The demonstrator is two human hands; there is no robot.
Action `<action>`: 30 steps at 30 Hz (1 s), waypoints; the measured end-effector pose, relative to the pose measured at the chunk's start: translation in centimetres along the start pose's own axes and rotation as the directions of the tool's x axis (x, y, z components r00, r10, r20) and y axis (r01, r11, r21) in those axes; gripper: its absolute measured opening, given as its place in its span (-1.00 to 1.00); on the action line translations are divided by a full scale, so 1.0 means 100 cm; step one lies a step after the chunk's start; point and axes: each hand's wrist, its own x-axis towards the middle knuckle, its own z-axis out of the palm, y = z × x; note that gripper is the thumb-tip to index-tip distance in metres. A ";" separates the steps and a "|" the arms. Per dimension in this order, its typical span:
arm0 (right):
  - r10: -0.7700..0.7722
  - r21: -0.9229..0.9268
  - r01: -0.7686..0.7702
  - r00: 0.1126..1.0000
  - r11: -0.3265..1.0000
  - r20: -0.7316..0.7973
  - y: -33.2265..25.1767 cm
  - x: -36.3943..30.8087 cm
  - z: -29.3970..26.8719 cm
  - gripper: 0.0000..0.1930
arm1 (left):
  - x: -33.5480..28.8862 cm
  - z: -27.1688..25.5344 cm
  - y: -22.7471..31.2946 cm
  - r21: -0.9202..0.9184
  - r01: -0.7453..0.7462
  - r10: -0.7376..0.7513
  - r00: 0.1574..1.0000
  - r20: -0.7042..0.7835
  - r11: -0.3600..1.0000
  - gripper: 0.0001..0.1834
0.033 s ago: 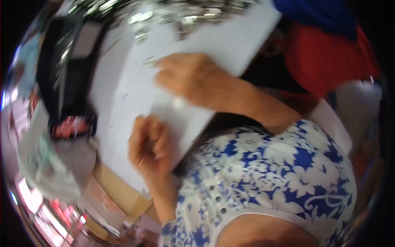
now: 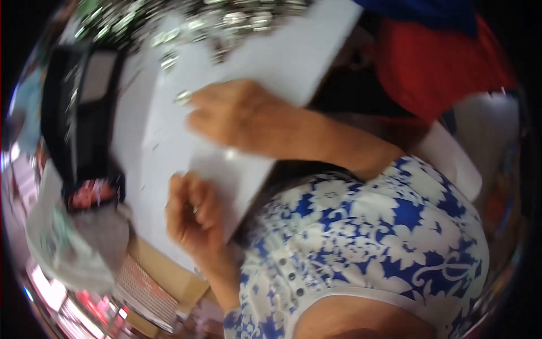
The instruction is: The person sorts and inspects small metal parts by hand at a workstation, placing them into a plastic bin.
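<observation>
Reaching leftward, right hand [image 2: 234,116], left hand [image 2: 196,212] curled nearby — both hands' fingers [image 2: 204,97], grip unclear.

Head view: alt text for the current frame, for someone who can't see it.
A person's right hand is at a small shiny piece on a white table, too blurred to tell whether they touch. The left hand is half-curled closer to the body. Many shiny pieces lie scattered toward the top, with a long black container at left.
</observation>
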 end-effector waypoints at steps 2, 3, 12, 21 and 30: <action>0.037 -0.035 -0.037 0.999 0.999 -0.005 -0.012 0.003 0.018 -0.83 | -0.009 -0.015 0.009 0.039 -0.032 0.033 0.998 -0.046 0.999 -0.77; 0.061 -0.045 -0.061 0.998 0.997 -0.016 -0.012 0.000 0.010 -0.84 | -0.006 -0.011 0.009 0.054 0.000 0.003 0.998 -0.059 0.999 -0.77; 0.120 -0.057 -0.117 0.991 0.992 0.064 -0.039 -0.017 0.000 -0.78 | -0.001 -0.014 0.015 0.519 0.022 0.065 0.987 -0.148 0.854 -0.75; 0.118 0.030 -0.116 0.989 0.993 -0.083 -0.042 -0.033 0.017 -0.84 | -0.012 -0.001 0.003 0.528 0.040 0.193 0.906 -0.378 0.848 -0.73; 0.219 0.708 -0.036 0.961 0.705 -0.169 -0.079 -0.039 0.022 -0.73 | -0.027 0.000 -0.013 0.619 0.095 0.389 0.702 -0.597 0.779 -0.80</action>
